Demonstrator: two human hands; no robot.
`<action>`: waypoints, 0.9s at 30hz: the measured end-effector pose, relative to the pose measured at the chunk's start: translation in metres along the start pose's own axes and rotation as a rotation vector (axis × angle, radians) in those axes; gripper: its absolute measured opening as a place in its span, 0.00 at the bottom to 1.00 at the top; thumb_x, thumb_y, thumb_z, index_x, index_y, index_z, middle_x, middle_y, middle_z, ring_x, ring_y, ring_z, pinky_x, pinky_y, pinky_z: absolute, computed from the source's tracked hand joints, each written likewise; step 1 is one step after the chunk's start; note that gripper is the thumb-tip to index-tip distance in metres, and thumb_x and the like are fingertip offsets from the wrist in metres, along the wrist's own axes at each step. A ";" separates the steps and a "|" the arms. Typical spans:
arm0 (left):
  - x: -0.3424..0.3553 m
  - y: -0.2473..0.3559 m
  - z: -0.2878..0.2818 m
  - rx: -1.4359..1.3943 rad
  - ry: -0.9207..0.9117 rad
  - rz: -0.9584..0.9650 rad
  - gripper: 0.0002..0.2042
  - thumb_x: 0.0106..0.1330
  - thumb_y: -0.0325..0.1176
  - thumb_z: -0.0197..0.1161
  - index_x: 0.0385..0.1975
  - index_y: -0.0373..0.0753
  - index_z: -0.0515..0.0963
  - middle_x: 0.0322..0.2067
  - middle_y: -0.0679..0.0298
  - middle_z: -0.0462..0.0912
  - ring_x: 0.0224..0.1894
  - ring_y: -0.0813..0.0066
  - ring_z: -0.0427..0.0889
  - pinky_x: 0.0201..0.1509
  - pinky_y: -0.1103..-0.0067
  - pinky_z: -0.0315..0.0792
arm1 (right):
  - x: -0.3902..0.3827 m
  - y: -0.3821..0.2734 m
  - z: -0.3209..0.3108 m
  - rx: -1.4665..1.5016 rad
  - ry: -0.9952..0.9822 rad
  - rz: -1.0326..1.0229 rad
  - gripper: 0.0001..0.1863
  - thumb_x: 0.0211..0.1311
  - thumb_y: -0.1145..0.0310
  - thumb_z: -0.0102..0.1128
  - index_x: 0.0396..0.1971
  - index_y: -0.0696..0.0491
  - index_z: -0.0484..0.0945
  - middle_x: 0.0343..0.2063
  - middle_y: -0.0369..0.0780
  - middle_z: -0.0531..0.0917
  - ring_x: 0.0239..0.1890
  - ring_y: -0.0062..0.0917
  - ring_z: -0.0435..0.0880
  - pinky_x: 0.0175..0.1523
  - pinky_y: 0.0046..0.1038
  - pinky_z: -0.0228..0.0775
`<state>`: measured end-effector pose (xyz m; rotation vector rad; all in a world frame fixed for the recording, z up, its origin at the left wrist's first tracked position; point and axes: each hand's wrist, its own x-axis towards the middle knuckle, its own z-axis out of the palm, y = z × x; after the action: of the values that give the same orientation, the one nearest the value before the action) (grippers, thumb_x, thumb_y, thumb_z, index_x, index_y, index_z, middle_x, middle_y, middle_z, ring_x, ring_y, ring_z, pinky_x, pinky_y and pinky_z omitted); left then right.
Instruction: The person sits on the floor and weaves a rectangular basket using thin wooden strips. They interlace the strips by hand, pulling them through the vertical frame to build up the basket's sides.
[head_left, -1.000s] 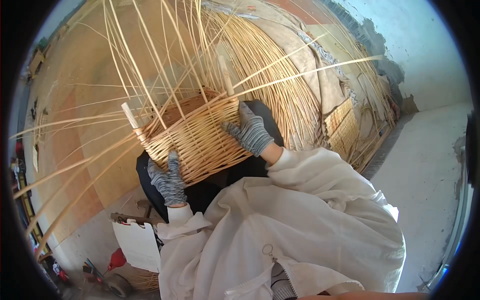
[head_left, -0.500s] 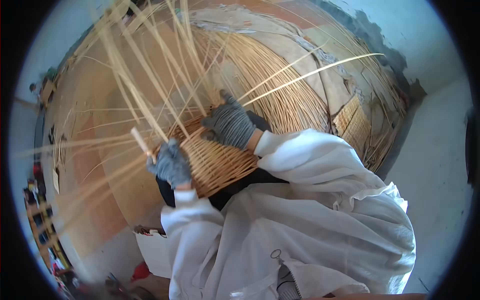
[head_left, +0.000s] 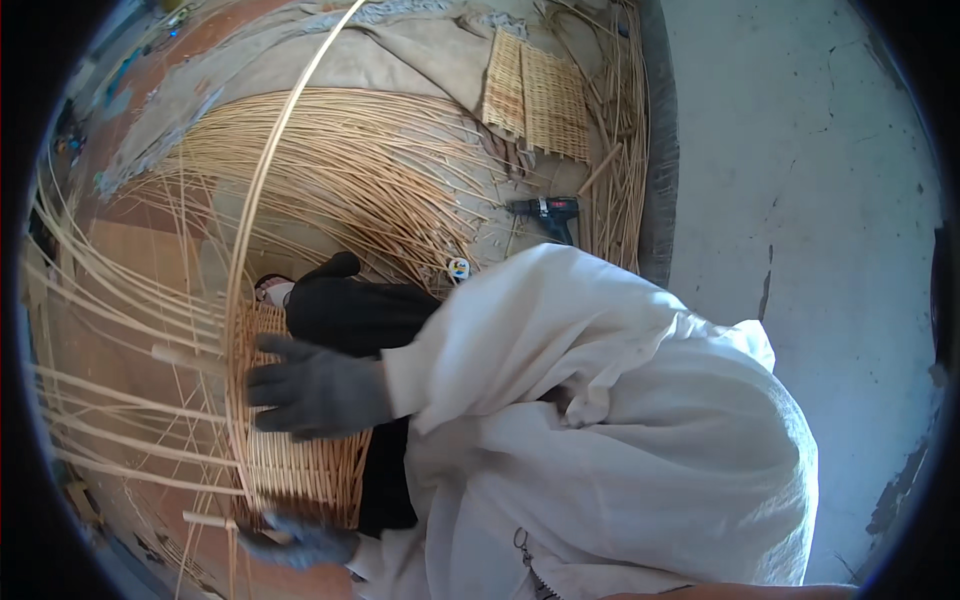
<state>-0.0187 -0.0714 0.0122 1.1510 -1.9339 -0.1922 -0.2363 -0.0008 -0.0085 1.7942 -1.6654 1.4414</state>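
A woven wicker basket piece point(head_left: 305, 470) lies across my lap, with long pale willow rods point(head_left: 110, 310) sticking out to the left. My right hand point(head_left: 320, 388), in a grey glove, is over the weave with its fingers stretched out and slightly apart. Beside its fingertips, a long curved willow rod point(head_left: 262, 170) runs up along the basket's edge. My left hand point(head_left: 305, 543), also gloved and blurred by motion, is at the near end of the basket with fingers apart. Two short, thick wooden sticks, an upper stick point(head_left: 185, 358) and a lower stick point(head_left: 208, 520), jut out from the edge.
A large heap of willow rods point(head_left: 350, 150) spreads on the floor ahead. A cordless drill point(head_left: 548, 212) and a small roll of tape point(head_left: 458, 268) lie to its right. Woven panels point(head_left: 537, 95) rest on cloth near the wall point(head_left: 770, 150). My dark-clothed leg point(head_left: 350, 315) extends under the basket.
My view has swung to the right, bringing the drill and wall into sight. The basket piece now points its rods left instead of away. My right hand's fingers have straightened over the weave.
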 end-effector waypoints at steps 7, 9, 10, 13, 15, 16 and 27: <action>-0.037 -0.033 0.049 -0.002 -0.290 -0.360 0.20 0.63 0.39 0.54 0.49 0.30 0.67 0.44 0.49 0.72 0.47 0.61 0.72 0.51 0.71 0.68 | -0.287 0.160 -0.079 -0.257 -0.855 1.328 0.14 0.48 0.62 0.53 0.33 0.53 0.78 0.29 0.46 0.80 0.32 0.40 0.79 0.38 0.35 0.69; -0.032 -0.031 0.082 -0.014 -0.360 -0.311 0.20 0.63 0.40 0.54 0.49 0.30 0.67 0.44 0.49 0.72 0.47 0.61 0.72 0.51 0.71 0.68 | -0.372 0.197 -0.091 -0.389 -1.070 1.450 0.13 0.50 0.60 0.52 0.32 0.50 0.79 0.29 0.44 0.81 0.35 0.39 0.79 0.40 0.37 0.69; -0.030 -0.032 0.092 -0.005 -0.381 -0.295 0.20 0.63 0.40 0.54 0.48 0.30 0.67 0.44 0.49 0.72 0.47 0.61 0.72 0.51 0.71 0.68 | -0.377 0.209 -0.095 -0.351 -1.140 1.463 0.14 0.50 0.59 0.51 0.33 0.49 0.79 0.30 0.44 0.81 0.35 0.39 0.79 0.40 0.37 0.70; -0.026 -0.034 0.122 0.006 -0.435 -0.268 0.20 0.63 0.40 0.54 0.48 0.30 0.67 0.43 0.49 0.72 0.46 0.61 0.72 0.50 0.71 0.68 | -0.391 0.232 -0.100 -0.380 -0.758 1.542 0.14 0.50 0.62 0.52 0.36 0.48 0.78 0.31 0.44 0.81 0.35 0.39 0.79 0.40 0.37 0.70; -0.019 -0.030 0.144 -0.016 -0.483 -0.246 0.20 0.63 0.40 0.53 0.48 0.30 0.67 0.43 0.49 0.72 0.46 0.60 0.72 0.50 0.71 0.68 | -0.431 0.276 -0.102 -0.382 -0.668 1.560 0.13 0.50 0.65 0.51 0.37 0.48 0.78 0.32 0.44 0.81 0.36 0.39 0.79 0.41 0.37 0.70; -0.016 -0.029 0.155 -0.020 -0.500 -0.233 0.20 0.63 0.40 0.53 0.48 0.30 0.67 0.43 0.49 0.72 0.46 0.60 0.72 0.50 0.71 0.68 | -0.447 0.295 -0.097 -0.377 -0.625 1.563 0.14 0.50 0.66 0.51 0.38 0.47 0.77 0.33 0.44 0.81 0.36 0.38 0.79 0.41 0.37 0.70; -0.013 -0.031 0.191 0.005 -0.556 -0.210 0.20 0.64 0.42 0.52 0.46 0.30 0.68 0.41 0.49 0.73 0.44 0.60 0.73 0.48 0.71 0.69 | -0.349 0.346 -0.023 -0.531 -0.571 1.423 0.11 0.51 0.68 0.52 0.34 0.50 0.79 0.24 0.45 0.79 0.27 0.35 0.78 0.35 0.31 0.69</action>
<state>-0.1360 -0.1312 -0.1298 1.4094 -2.2793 -0.6815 -0.4880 0.1186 -0.4136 0.5635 -3.4923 0.5265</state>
